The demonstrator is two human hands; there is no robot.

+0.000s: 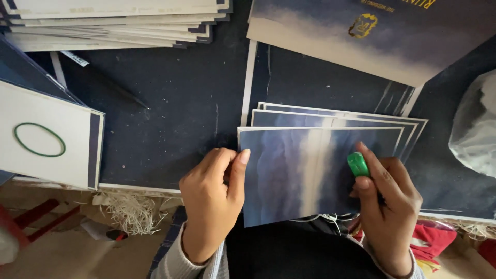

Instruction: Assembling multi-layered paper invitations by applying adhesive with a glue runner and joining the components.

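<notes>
**Holding a blue card at both edges over a dark work surface**

Lying beneath everything is the dark work surface, filling most of the view. At 1 o'clock a large blue-and-white printed sheet is resting on it; at 11 o'clock a fanned stack of white cards is spreading along the top edge. At 9 o'clock a white board is carrying a green rubber band lying flat as an open loop. At 3 o'clock a pale crumpled plastic bag is entering the view. At centre, a short stack of blue cards is lying fanned, and the top blue card is sitting in front of it. The left hand, at 7 o'clock, is pinching this card's left edge, thumb on top and fingers curled together. The right hand, at 5 o'clock, is pressing on the card's right edge while its fingers are clamping a small green object, whose kind cannot be told. Pale shredded straw is lying below the surface's near edge.
</notes>
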